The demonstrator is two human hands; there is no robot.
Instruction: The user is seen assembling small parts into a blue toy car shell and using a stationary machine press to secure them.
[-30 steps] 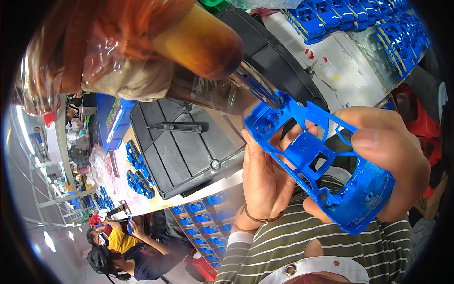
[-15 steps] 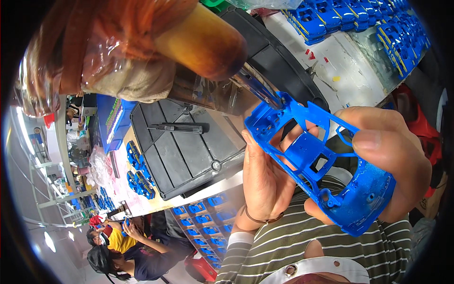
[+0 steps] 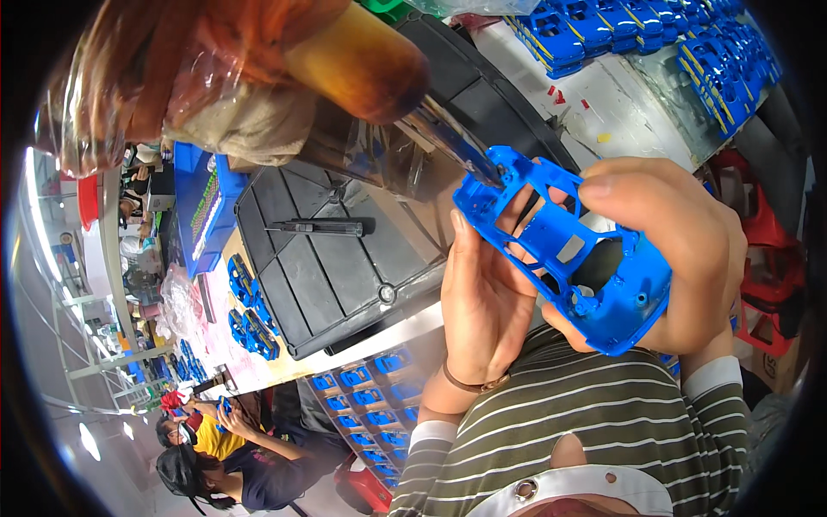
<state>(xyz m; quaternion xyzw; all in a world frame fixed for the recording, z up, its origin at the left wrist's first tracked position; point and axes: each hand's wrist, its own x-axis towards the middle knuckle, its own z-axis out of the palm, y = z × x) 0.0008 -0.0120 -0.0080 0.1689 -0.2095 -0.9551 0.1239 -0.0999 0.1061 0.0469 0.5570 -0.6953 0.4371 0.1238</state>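
Note:
A blue plastic toy car body shell (image 3: 551,234) is held in both hands above my lap, its hollow inside facing up. My left hand (image 3: 484,302) is closed around its far left end from below, thumb along the side. My right hand (image 3: 680,233) grips the right side and near end, thumb on the upper edge. A shiny metal rod (image 3: 461,142) comes down from a thick amber-brown cylinder (image 3: 366,69), its tip at the shell's far end. Whether the tip touches the plastic or sits just over it, I cannot tell.
Plastic film and cloth (image 3: 233,112) wrap the cylinder's mount. Behind lies a ribbed black plastic lid (image 3: 310,276) with a slim black tool (image 3: 319,227) on it. Blue shells (image 3: 594,26) are stacked far right, red shells (image 3: 767,267) near right. Two people (image 3: 250,465) work at lower left.
The shell's near end has swung up and left with my right hand. Its far end has risen slightly, still by the rod tip. My left hand has barely shifted.

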